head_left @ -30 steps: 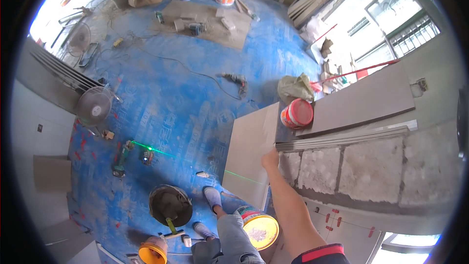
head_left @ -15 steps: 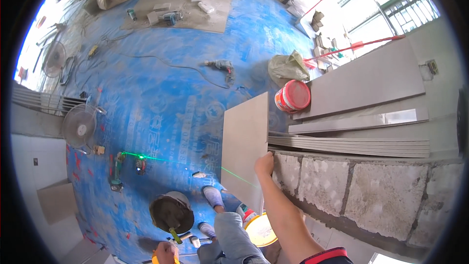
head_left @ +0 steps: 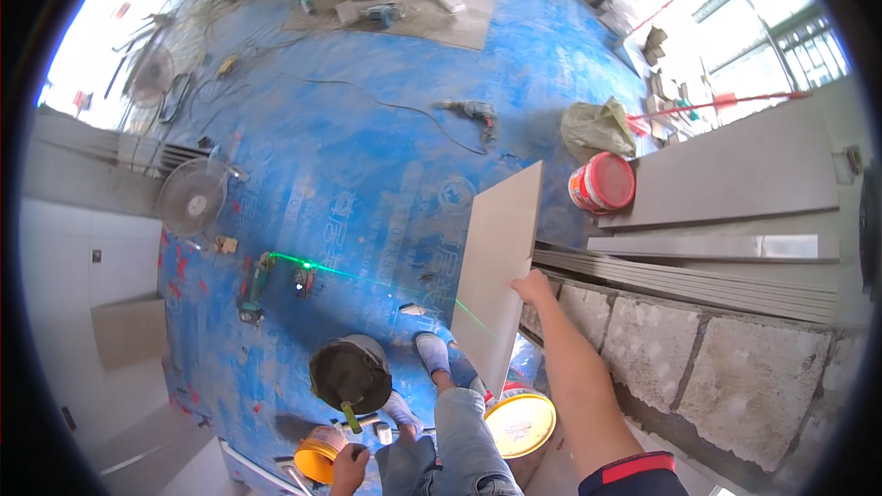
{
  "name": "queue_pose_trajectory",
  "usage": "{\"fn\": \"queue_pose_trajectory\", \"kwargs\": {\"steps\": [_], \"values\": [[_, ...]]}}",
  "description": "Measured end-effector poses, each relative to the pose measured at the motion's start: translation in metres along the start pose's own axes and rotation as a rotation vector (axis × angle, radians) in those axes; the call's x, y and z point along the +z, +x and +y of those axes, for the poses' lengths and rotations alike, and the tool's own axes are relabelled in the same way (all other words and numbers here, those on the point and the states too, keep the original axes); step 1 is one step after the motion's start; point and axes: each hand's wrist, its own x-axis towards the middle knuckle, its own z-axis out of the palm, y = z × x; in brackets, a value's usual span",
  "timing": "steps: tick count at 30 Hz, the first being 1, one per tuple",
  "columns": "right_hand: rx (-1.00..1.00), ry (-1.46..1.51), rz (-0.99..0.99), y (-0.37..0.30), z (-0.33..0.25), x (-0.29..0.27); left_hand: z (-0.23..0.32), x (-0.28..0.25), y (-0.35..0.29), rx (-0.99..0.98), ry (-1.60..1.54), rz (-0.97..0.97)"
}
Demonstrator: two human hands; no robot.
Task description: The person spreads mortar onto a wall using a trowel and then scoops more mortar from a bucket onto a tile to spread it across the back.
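Holding a Tile on Edge

Gripping the right edge of a large pale tile point(head_left: 496, 266), the right hand point(head_left: 533, 289) has its fingers closed over that edge, arm stretched out from the lower right. The tile stands upright on the blue floor point(head_left: 367, 156), just beside a rough block wall point(head_left: 735, 358) topped with more tiles point(head_left: 735, 174) lying flat. A green laser line (thin and bright) runs across the floor and up the tile's face. The left hand point(head_left: 349, 468) sits low by the knees, next to an orange bucket point(head_left: 317, 459); whether it is closed on anything cannot be told. A dark bucket point(head_left: 349, 374) stands near the feet, a yellow one point(head_left: 520, 422) below the tile, and a red-lidded pail point(head_left: 602, 182) behind it. A fan point(head_left: 191, 200) stands well off to the left.
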Motion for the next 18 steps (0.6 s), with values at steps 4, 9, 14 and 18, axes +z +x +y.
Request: {"fn": "queue_pose_trajectory", "kwargs": {"steps": [4,9,14,18], "values": [[-0.109,-0.040,0.000,0.002,-0.003,0.001,-0.081,-0.012,-0.017,-0.143,-0.227,0.130],[-0.084,-0.012,0.009,-0.024,-0.031,0.023,-0.123,-0.006,-0.056,-0.210,-0.277,0.165],[-0.158,-0.131,0.050,-0.046,-0.043,0.037,-0.135,0.009,-0.069,-0.217,-0.188,-0.057],[-0.253,-0.176,0.046,-0.110,-0.070,0.029,-0.130,0.019,-0.064,-0.075,-0.204,0.076]]}}
